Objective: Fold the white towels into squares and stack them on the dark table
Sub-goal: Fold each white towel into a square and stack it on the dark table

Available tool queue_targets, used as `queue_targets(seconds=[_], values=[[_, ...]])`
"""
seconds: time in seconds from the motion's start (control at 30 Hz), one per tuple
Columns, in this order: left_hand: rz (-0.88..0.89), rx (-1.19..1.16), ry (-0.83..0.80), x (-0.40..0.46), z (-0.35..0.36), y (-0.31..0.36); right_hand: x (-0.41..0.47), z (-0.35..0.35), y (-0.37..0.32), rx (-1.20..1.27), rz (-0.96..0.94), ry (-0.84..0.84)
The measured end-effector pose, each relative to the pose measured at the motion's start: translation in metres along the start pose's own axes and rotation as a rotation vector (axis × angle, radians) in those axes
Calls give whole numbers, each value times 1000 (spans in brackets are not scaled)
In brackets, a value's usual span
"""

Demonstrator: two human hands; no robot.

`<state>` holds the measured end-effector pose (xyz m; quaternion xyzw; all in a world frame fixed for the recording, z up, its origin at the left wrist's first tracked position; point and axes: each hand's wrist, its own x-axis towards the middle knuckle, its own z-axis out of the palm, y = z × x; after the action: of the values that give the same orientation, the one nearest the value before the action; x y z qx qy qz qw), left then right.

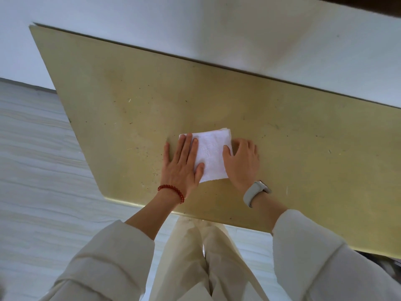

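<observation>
The folded white towel (211, 155) is lying on the olive table (130, 88), sitting between both hands: left hand (181, 164) pressing flat-fingered at nine o'clock, right hand (243, 161) curling over its three o'clock edge.

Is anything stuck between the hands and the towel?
No. The left hand lies flat on the white towel, and the right hand touches its other edge. Nothing visible sits between them.

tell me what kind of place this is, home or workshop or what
Probably a plain indoor room, perhaps a home; little else shows. A scuffed yellowish table stands against a bare white wall over pale wood-grain flooring, and both hands press a folded white towel.
</observation>
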<state>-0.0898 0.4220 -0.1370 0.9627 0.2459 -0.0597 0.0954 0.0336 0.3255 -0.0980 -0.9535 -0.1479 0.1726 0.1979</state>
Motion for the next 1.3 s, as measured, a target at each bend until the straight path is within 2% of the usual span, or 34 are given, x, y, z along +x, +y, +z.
queue_targets(seconds=[0.07,0.37,0.53,0.67,0.77,0.83,0.93,1.0,1.03,1.13,1.3], values=[[-3,-5,2,0,1,1,1,0,-6,-29,120,-79],[-11,-4,34,2,-1,2,5,-5,-22,27,185,-156],[-38,20,2,3,-1,2,1,-12,-20,327,263,-178],[-41,-85,-18,5,-6,5,1,-21,-24,412,174,-223],[-144,-420,125,8,-21,4,-7,-39,-37,404,-10,-240],[-310,-762,178,15,-41,1,-9,-53,-44,347,-158,-253],[-640,-1517,5,25,-76,-11,-15,-80,-57,324,-298,-290],[-739,-1875,-167,25,-89,-22,-22,-99,-64,348,-344,-283],[-751,-1973,-257,24,-93,-25,-25,-108,-67,376,-343,-275],[-683,-2034,-446,22,-106,-20,-29,-128,-66,565,-214,-273],[-518,-1942,-428,6,-123,1,-39,-138,-38,718,16,-244]])
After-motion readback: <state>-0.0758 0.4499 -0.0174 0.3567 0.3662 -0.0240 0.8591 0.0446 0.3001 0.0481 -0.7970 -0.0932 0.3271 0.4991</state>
